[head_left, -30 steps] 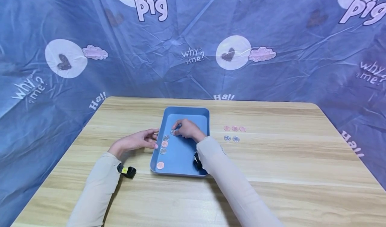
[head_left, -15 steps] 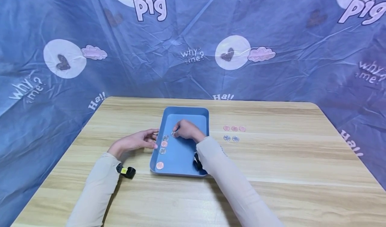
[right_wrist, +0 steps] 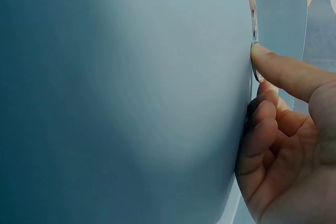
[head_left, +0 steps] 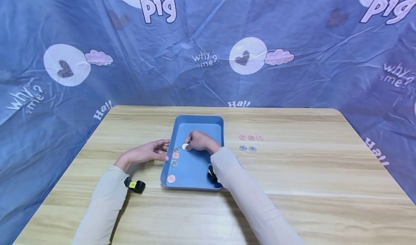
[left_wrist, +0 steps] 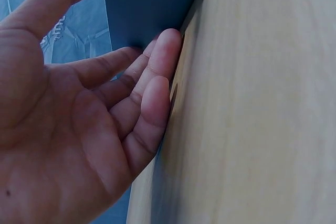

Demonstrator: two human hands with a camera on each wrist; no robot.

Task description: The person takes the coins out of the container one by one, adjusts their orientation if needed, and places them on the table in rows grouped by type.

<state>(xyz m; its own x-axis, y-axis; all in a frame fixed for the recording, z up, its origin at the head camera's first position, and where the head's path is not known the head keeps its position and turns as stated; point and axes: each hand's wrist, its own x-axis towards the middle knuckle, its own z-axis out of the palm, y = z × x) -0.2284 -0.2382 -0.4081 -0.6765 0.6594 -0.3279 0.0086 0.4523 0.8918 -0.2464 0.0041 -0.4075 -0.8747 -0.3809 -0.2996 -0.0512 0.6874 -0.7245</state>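
Observation:
My right hand (head_left: 199, 141) is inside the blue tray (head_left: 195, 184), thumb and index finger pinching a silver coin (head_left: 184, 146) at the tray floor. In the right wrist view the thumb presses on the edge of that coin (right_wrist: 256, 69), and the other fingers curl below. Along the tray's left side lie a silver coin (head_left: 177, 149), a copper-coloured coin (head_left: 176, 155), another silver coin (head_left: 174, 163) and, apart and nearer, a copper-coloured coin (head_left: 171, 179). My left hand (head_left: 146, 153) rests beside the tray's left wall; its loosely bent fingers (left_wrist: 160, 56) touch the outside near the table.
Right of the tray on the wooden table (head_left: 308, 158) lie three copper-coloured coins (head_left: 251, 138) in a row, with two silver coins (head_left: 248, 148) in front. Another disc (head_left: 239, 162) is partly hidden by my right sleeve. A blue printed cloth (head_left: 182, 78) hangs behind the table.
The pinched silver coin has shifted slightly toward me and left, tilting so that its face looks brighter. My left hand stays by the tray wall.

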